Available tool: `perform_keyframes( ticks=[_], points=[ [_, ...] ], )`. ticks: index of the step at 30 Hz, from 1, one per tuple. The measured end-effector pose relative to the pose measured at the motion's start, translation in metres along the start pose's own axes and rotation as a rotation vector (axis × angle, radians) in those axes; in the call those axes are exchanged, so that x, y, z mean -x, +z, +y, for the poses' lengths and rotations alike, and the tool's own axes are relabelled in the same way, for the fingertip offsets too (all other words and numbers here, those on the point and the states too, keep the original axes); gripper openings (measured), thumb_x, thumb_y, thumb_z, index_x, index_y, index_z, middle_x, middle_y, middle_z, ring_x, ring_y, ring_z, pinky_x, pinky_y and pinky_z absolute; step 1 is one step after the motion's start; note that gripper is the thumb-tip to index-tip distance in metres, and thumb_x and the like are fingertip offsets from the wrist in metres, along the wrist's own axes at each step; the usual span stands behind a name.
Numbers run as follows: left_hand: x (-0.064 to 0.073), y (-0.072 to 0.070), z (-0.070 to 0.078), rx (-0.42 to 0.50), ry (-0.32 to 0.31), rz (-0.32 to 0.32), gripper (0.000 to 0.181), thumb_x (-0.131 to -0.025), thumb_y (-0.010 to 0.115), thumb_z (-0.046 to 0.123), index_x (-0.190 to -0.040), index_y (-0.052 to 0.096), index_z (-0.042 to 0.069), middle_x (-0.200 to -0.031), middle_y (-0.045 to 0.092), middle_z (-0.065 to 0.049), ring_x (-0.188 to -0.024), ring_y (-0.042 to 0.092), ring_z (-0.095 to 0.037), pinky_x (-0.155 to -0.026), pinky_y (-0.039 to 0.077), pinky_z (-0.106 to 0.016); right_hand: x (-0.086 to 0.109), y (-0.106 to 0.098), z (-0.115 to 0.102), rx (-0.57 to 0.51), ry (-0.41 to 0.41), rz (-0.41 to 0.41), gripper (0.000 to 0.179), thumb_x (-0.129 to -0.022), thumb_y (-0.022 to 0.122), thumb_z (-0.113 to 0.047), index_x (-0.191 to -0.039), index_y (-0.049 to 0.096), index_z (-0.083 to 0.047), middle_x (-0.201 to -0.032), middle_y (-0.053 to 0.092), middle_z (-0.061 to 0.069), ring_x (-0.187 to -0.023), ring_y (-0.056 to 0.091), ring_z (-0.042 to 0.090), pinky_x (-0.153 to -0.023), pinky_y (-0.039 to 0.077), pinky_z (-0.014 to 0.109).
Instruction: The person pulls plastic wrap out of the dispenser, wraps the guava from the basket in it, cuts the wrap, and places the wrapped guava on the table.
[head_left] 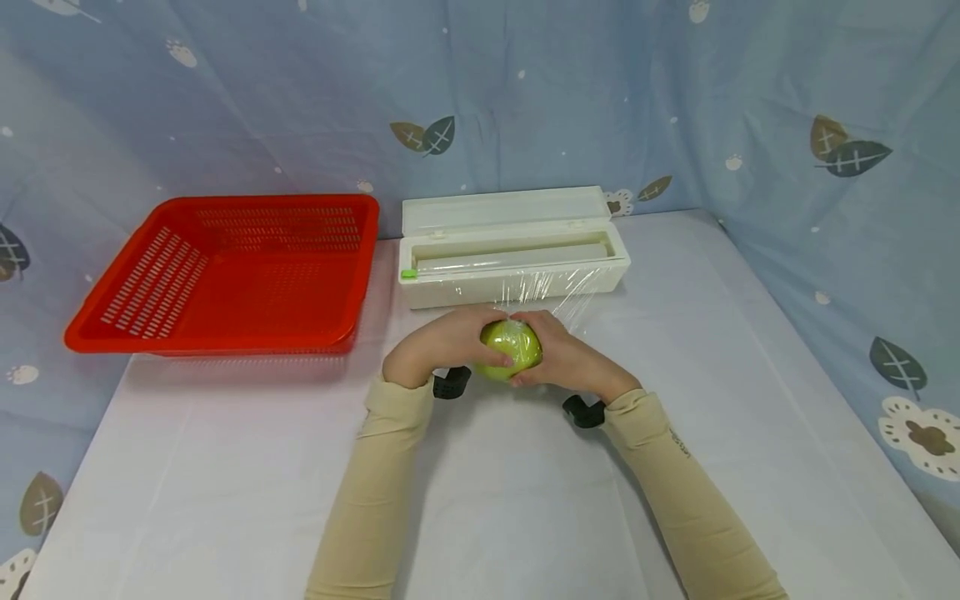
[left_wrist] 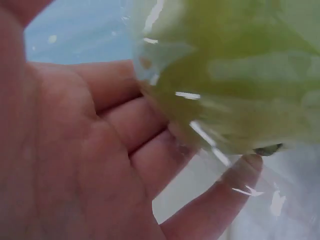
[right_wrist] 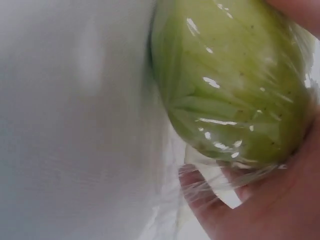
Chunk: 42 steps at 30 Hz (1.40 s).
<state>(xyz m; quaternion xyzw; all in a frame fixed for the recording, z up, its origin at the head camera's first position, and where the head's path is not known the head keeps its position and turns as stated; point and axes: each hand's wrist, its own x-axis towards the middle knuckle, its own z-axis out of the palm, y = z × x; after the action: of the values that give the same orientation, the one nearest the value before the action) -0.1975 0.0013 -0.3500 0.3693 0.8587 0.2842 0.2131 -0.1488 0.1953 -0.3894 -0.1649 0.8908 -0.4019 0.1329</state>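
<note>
A green apple (head_left: 512, 348) sits between both hands, close over the white table, with clear cling film stretched tight around it. From its left side my left hand (head_left: 457, 340) grips it, thumb toward me and fingers at the far side. My right hand (head_left: 564, 354) holds the opposite side, fingers curled round behind. Shiny creases of film (right_wrist: 220, 122) run over the speckled skin in the right wrist view. The left wrist view shows film (left_wrist: 202, 135) lying between the left fingers and the fruit. A strip of film (head_left: 570, 304) runs from the apple back to the white dispenser box (head_left: 517, 283).
The dispenser's lid (head_left: 502, 212) stands raised at the back, with a film roll (head_left: 513, 257) inside and a green slider (head_left: 408, 273) at its left end. To the left is a red plastic basket (head_left: 247, 340). A patterned blue curtain (head_left: 525, 100) borders the white table (head_left: 510, 517).
</note>
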Motion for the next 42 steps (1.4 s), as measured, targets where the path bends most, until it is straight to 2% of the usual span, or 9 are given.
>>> perform_keyframes(
  ticks=[6, 12, 15, 20, 23, 25, 29, 34, 42],
  points=[
    [-0.005, 0.006, -0.014, 0.113, 0.023, -0.014, 0.059, -0.071, 0.074, 0.035, -0.119, 0.046, 0.016, -0.103, 0.053, 0.006, -0.091, 0.050, -0.011, -0.079, 0.042, -0.026, -0.002, 0.000, 0.001, -0.006, -0.031, -0.015, 0.093, -0.064, 0.080, -0.030, -0.137, 0.025, -0.016, -0.130, 0.031, 0.002, -0.114, 0.033, 0.018, -0.093, 0.033, 0.040],
    [-0.008, 0.009, -0.015, 0.173, 0.038, -0.036, 0.067, -0.070, 0.075, 0.034, -0.124, 0.041, 0.012, -0.107, 0.051, 0.002, -0.093, 0.050, -0.012, -0.079, 0.042, -0.027, -0.002, -0.001, 0.005, -0.036, -0.034, -0.017, 0.092, -0.063, 0.081, -0.032, -0.137, 0.027, -0.019, -0.128, 0.033, 0.002, -0.111, 0.035, 0.019, -0.091, 0.034, 0.041],
    [-0.009, 0.010, -0.015, 0.146, 0.028, -0.022, 0.070, -0.068, 0.076, 0.035, -0.124, 0.041, 0.011, -0.109, 0.051, 0.002, -0.093, 0.050, -0.013, -0.079, 0.042, -0.027, -0.002, -0.003, 0.005, -0.018, -0.032, -0.025, 0.092, -0.062, 0.081, -0.034, -0.136, 0.027, -0.021, -0.127, 0.033, 0.003, -0.111, 0.034, 0.019, -0.090, 0.034, 0.041],
    [-0.010, 0.012, -0.015, 0.000, -0.043, -0.034, 0.074, -0.067, 0.073, 0.048, -0.125, 0.043, 0.014, -0.115, 0.046, 0.000, -0.103, 0.042, -0.016, -0.083, 0.038, -0.030, 0.003, -0.015, 0.004, -0.030, -0.090, -0.042, 0.094, -0.065, 0.078, -0.036, -0.139, 0.022, -0.020, -0.136, 0.024, 0.001, -0.120, 0.028, 0.023, -0.094, 0.031, 0.045],
    [-0.010, 0.014, -0.014, -0.045, -0.087, -0.058, 0.083, -0.065, 0.070, 0.055, -0.132, 0.038, 0.018, -0.123, 0.040, -0.002, -0.110, 0.035, -0.019, -0.085, 0.035, -0.033, 0.007, -0.022, 0.000, -0.078, -0.166, 0.015, 0.080, -0.072, 0.074, -0.032, -0.137, 0.029, -0.018, -0.135, 0.028, 0.000, -0.121, 0.031, 0.024, -0.096, 0.030, 0.045],
    [-0.011, 0.015, -0.013, -0.046, -0.088, -0.064, 0.087, -0.064, 0.070, 0.056, -0.135, 0.035, 0.020, -0.124, 0.038, -0.004, -0.110, 0.035, -0.021, -0.084, 0.036, -0.034, 0.008, -0.023, -0.005, -0.080, -0.201, 0.083, 0.063, -0.077, 0.069, -0.032, -0.131, 0.040, -0.019, -0.129, 0.037, -0.002, -0.117, 0.037, 0.022, -0.094, 0.033, 0.044],
    [-0.010, 0.015, -0.011, -0.056, -0.088, -0.077, 0.090, -0.064, 0.070, 0.056, -0.138, 0.031, 0.023, -0.121, 0.037, -0.004, -0.106, 0.036, -0.020, -0.079, 0.038, -0.032, 0.007, -0.015, -0.014, 0.011, -0.200, 0.205, 0.036, -0.085, 0.057, -0.039, -0.117, 0.056, -0.021, -0.112, 0.048, -0.005, -0.100, 0.047, 0.015, -0.084, 0.040, 0.037],
    [-0.009, 0.015, -0.007, -0.082, -0.101, -0.093, 0.086, -0.065, 0.069, 0.056, -0.136, 0.033, 0.022, -0.117, 0.038, -0.003, -0.104, 0.034, -0.019, -0.080, 0.036, -0.030, 0.004, -0.005, -0.017, 0.110, -0.158, 0.274, 0.029, -0.087, 0.054, -0.039, -0.108, 0.060, -0.020, -0.103, 0.049, -0.004, -0.089, 0.045, 0.013, -0.076, 0.040, 0.033],
    [-0.010, 0.015, 0.003, -0.156, -0.094, -0.097, 0.085, -0.065, 0.069, 0.057, -0.132, 0.035, 0.018, -0.121, 0.037, -0.006, -0.109, 0.032, -0.023, -0.086, 0.033, -0.033, 0.005, -0.007, -0.021, 0.094, -0.181, 0.307, 0.008, -0.086, 0.060, -0.022, -0.089, 0.058, -0.016, -0.096, 0.051, -0.003, -0.090, 0.050, 0.014, -0.078, 0.041, 0.033]
  ],
)
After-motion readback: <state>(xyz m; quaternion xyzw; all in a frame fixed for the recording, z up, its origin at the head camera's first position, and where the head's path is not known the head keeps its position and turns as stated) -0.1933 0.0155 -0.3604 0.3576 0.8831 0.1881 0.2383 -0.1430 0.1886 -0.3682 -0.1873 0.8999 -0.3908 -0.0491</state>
